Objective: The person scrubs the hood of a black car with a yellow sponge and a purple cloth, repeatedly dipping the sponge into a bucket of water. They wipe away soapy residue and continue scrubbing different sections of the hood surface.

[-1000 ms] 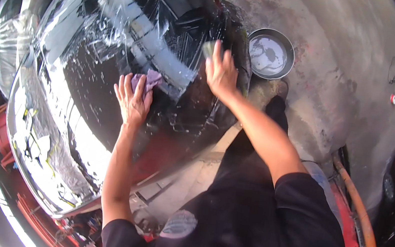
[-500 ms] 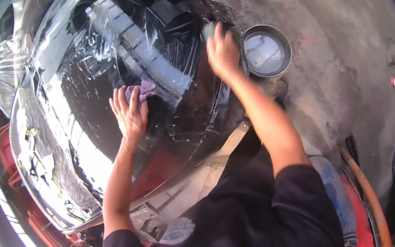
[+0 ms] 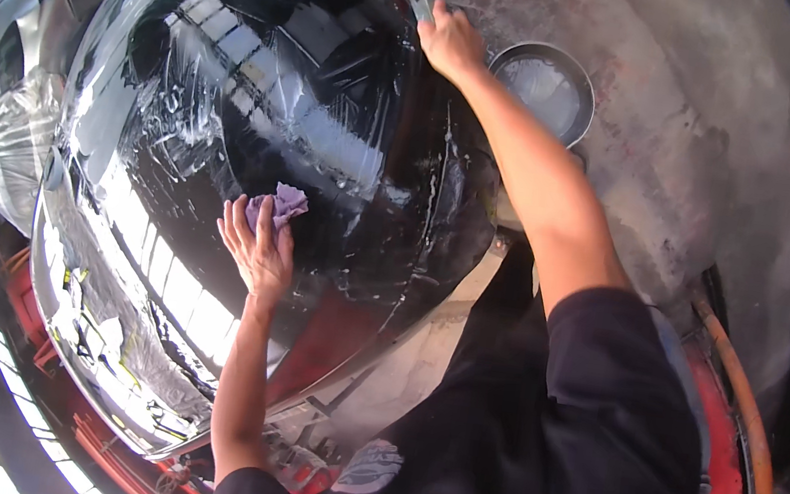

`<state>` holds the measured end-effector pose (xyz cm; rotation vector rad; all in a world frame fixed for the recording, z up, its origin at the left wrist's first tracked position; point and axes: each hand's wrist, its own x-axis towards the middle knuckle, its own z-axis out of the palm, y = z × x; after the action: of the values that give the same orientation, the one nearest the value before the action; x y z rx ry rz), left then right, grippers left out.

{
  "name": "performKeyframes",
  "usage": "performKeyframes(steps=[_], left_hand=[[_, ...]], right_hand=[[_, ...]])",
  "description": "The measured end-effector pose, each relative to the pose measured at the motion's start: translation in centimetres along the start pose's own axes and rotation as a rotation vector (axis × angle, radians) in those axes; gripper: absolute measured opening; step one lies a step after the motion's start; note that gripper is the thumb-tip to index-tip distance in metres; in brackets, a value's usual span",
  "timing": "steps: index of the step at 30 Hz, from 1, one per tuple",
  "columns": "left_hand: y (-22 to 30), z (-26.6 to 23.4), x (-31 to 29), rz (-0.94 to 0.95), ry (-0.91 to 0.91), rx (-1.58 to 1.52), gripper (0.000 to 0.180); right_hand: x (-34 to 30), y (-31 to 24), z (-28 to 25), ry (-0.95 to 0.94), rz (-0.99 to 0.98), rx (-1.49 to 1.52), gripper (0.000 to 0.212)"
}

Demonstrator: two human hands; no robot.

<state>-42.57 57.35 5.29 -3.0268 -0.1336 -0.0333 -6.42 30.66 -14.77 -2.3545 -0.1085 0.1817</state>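
Observation:
A glossy black car panel (image 3: pixel 334 249), wet with streaks and pale smears, curves in front of me. My left hand (image 3: pixel 258 253) rests on it with fingers closed on a crumpled purple cloth (image 3: pixel 282 205). My right arm stretches to the panel's far right edge. There my right hand (image 3: pixel 454 43) grips a small, flat, pale grey-green pad (image 3: pixel 422 8) against the surface. Its exact kind is too small to tell, and my fingers cover part of it.
A round metal basin (image 3: pixel 589 103) holding cloudy liquid stands on the concrete floor (image 3: pixel 668 174), right of the panel. Clear plastic sheeting (image 3: pixel 12 133) covers parts at the left. An orange hose or pipe (image 3: pixel 738 396) runs beside a red surface (image 3: pixel 703 462) at lower right.
My right hand has moved farther away along the panel's right edge with the pad. The left hand stays on the cloth in nearly the same place. The view has shifted slightly.

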Motion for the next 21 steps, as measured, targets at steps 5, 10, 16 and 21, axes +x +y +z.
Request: performKeyframes(steps=[5,10,16,21], left_hand=[[-1.0,-1.0,-1.9,-0.025,0.010,0.038,0.058],[-1.1,-0.4,-1.2,-0.025,0.013,0.023,0.058],[-0.7,-0.1,-1.0,-0.027,-0.001,0.004,0.058],[-0.9,-0.9,-1.9,-0.048,-0.004,0.016,0.056]], right_hand=[[-17.3,-4.5,-1.3,-0.003,-0.171,0.138,0.077],[-18.9,-4.2,-1.1,0.000,-0.260,0.134,0.080],[-8.8,-3.8,-0.3,0.043,0.018,0.069,0.072],[-31.3,-7.5,-1.8,-0.040,-0.258,0.204,0.084]])
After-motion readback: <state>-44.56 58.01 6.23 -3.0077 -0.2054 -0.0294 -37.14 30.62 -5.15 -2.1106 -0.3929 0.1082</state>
